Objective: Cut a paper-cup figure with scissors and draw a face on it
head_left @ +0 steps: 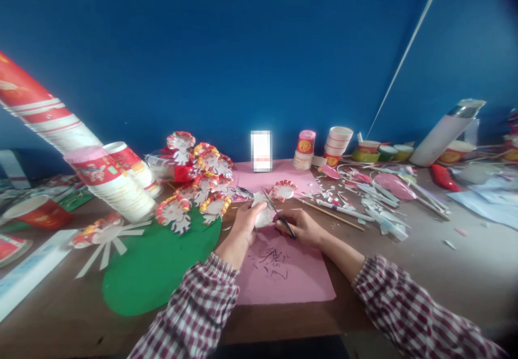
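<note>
My left hand (245,221) is closed on a small white paper piece (264,216), held over a pink paper sheet (283,278). My right hand (300,226) grips small black-handled scissors (279,214), whose blades point up and left against the white piece. Dark snippets (273,259) lie scattered on the pink sheet below both hands. A finished white cut-out with a red and yellow rim (283,190) lies just beyond the hands.
A green paper disc (157,272) lies left, with several paper-cup cut-out flowers (202,181) behind it. Stacks of red and white paper cups (117,181) lean at left; more cups (338,143) stand at the blue wall. Scraps, sticks and a pen (343,210) litter the right.
</note>
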A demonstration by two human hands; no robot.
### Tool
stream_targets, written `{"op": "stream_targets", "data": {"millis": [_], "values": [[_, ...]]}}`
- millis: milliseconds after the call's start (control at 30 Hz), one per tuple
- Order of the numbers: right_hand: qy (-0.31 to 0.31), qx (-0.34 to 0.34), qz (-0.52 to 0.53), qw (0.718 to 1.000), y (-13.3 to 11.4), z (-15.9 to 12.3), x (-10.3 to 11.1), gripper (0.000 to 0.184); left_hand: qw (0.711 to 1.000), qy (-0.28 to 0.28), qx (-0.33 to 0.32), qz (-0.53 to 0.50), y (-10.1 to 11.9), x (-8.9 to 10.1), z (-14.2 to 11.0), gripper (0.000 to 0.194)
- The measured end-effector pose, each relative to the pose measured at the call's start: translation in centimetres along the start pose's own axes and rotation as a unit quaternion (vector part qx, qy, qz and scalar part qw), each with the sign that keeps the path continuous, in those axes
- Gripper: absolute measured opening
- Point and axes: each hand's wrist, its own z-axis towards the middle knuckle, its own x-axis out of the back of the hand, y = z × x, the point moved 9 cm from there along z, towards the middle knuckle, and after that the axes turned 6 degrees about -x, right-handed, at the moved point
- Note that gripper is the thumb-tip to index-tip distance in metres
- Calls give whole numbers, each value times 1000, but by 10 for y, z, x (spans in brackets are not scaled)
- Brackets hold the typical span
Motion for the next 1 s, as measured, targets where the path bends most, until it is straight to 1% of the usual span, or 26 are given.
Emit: {"op": "stream_targets", "data": {"millis": [100,267,367,433,500,567,667,800,900,1000], "values": [[5,2,-11,1000,0,0,1,33,1000,1,1,1,1,0,-1,42],[12,-3,-3,1000,0,0,1,32,1000,5,5,-3,-1,1,-1,38],[18,-4,47,999,0,0,1,31,1000,1,14,-16,0,-1,-2,33],[23,-5,96,995,2,1,2,31,999,-12,19,-23,0,-3,-2,28],[31,-10,135,990,4,2,4,35,999,-27,23,-22,-1,-4,-1,25],[49,-17,153,987,6,3,8,40,999,-42,15,-17,-1,-4,2,24],[83,-20,149,985,7,3,17,46,997,-72,-9,-23,-2,-6,7,26],[111,-10,148,983,3,1,27,45,994,-97,-21,-43,-4,-10,9,33],[131,-8,145,981,2,0,32,43,994,-106,-17,-32,-5,-14,5,31],[132,-14,143,981,3,0,33,42,994,-104,-17,-31,-3,-17,0,33]]}}
